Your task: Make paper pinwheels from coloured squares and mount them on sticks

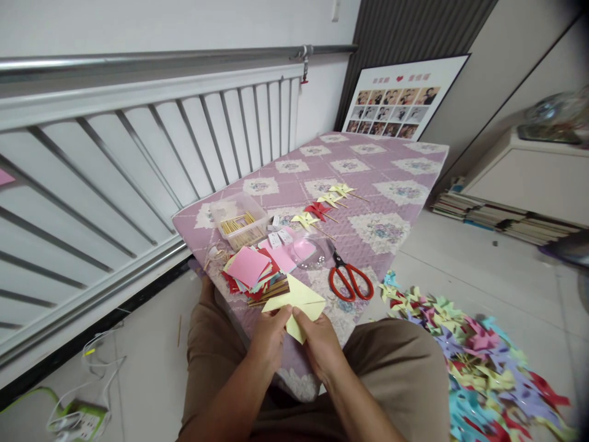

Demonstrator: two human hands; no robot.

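Head view showed your left hand (269, 337) and right hand (317, 344) both pinching a pale yellow sheet of paper (297, 302) between fingers and thumbs, held just above the near edge of the quilted pink mat (391, 184). The paper was thin, matte and creased into pointed, triangular flaps; its long axis ran roughly left to right, with one sharp tip aimed away from you. Just beyond it lay a loose stack of coloured squares (251, 270), pink on top, over a bundle of thin wooden sticks (269, 291). Red-handled scissors (350, 279) lay to your right, blades pointing away. Finished paper pinwheels (478, 362) were heaped on the floor.
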